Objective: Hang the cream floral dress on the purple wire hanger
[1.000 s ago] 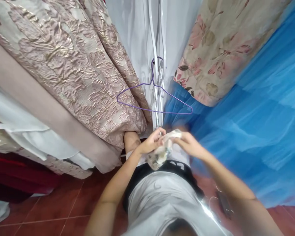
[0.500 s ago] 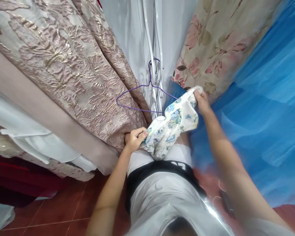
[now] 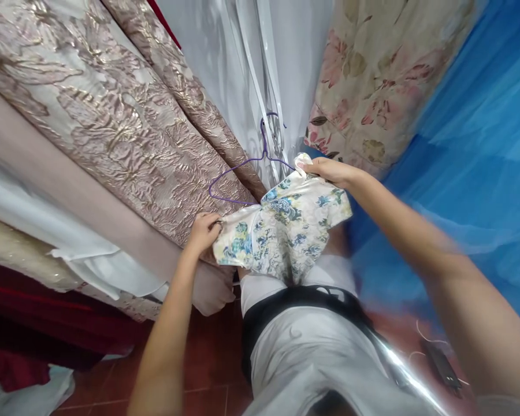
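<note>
A small white garment with blue and yellow flowers (image 3: 286, 225) is spread out in front of my waist. My left hand (image 3: 205, 232) pinches its left edge. Up at its upper right corner, my right hand (image 3: 327, 169) grips the bunched fabric between thumb and fingers. Behind the garment a purple wire hanger (image 3: 234, 170) hangs by its hook among white straps (image 3: 260, 63). The hanger's right arm passes out of sight at the cloth, and I cannot tell whether it is inside it.
Pink-gold brocade cloth (image 3: 125, 115) drapes on the left. A floral beige curtain (image 3: 372, 75) and blue sheer fabric (image 3: 472, 173) hang on the right. Dark red cloth (image 3: 47, 318) lies low left over the red tiled floor (image 3: 203, 358). A dark power strip (image 3: 442, 364) with white cables rests lower right.
My left hand has moved left and slightly up, stretching the garment flatter. My right hand has shifted left toward the hanger, and more of the floral front shows.
</note>
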Demonstrator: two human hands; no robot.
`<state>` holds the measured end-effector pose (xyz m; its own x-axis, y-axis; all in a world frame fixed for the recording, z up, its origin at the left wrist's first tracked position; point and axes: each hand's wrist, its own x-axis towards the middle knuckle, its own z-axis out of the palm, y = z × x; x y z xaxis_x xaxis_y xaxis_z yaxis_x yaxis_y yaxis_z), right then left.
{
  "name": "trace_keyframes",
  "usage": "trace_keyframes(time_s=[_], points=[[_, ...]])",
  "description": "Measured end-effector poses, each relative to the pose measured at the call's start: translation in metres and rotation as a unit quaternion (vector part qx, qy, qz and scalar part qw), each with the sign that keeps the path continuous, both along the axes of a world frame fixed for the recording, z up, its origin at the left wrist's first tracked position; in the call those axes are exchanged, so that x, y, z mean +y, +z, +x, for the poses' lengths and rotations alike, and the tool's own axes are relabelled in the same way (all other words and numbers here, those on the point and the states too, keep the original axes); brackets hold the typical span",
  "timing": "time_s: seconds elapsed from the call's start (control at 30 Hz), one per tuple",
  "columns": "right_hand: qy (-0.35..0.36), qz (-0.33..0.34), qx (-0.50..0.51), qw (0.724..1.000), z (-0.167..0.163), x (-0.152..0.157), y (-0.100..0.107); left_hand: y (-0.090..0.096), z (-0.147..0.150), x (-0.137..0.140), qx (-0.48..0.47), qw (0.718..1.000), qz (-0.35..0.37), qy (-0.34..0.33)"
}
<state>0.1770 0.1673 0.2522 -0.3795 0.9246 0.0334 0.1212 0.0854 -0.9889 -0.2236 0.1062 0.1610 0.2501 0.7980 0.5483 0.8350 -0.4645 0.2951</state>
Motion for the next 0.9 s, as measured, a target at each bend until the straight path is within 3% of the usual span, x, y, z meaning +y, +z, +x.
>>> trace_keyframes(time_s=[0.1,0.2,0.3,0.4,0.53,0.7,0.8,0.9], points=[[0.025,0.008,-0.028,0.999,0.006,0.003,0.007,0.015,-0.013,0.040,0.060,0.998,0.030,0.022],[0.029,-0.009,-0.035,0.999,0.007,0.001,0.013,0.045,-0.008,0.074,0.021,0.994,0.096,0.045],[0.000,-0.034,-0.042,0.999,0.007,-0.002,0.014,0.078,0.017,0.096,-0.059,0.990,0.127,0.023],[-0.014,-0.006,-0.056,0.998,0.010,-0.002,0.005,0.096,0.052,0.104,-0.115,0.983,0.135,-0.039],[-0.073,0.142,-0.042,0.986,0.018,-0.007,-0.024,0.084,0.077,0.100,-0.149,0.980,0.130,-0.031],[-0.227,0.313,-0.104,0.916,0.027,-0.032,-0.056,0.064,0.076,0.084,-0.118,0.990,0.079,-0.017],[-0.259,0.364,-0.129,0.885,0.030,-0.038,-0.049,0.072,0.080,0.070,-0.111,0.987,0.107,-0.041],[-0.276,0.399,-0.124,0.866,0.029,-0.030,-0.023,0.085,0.081,0.057,-0.111,0.986,0.118,-0.038]])
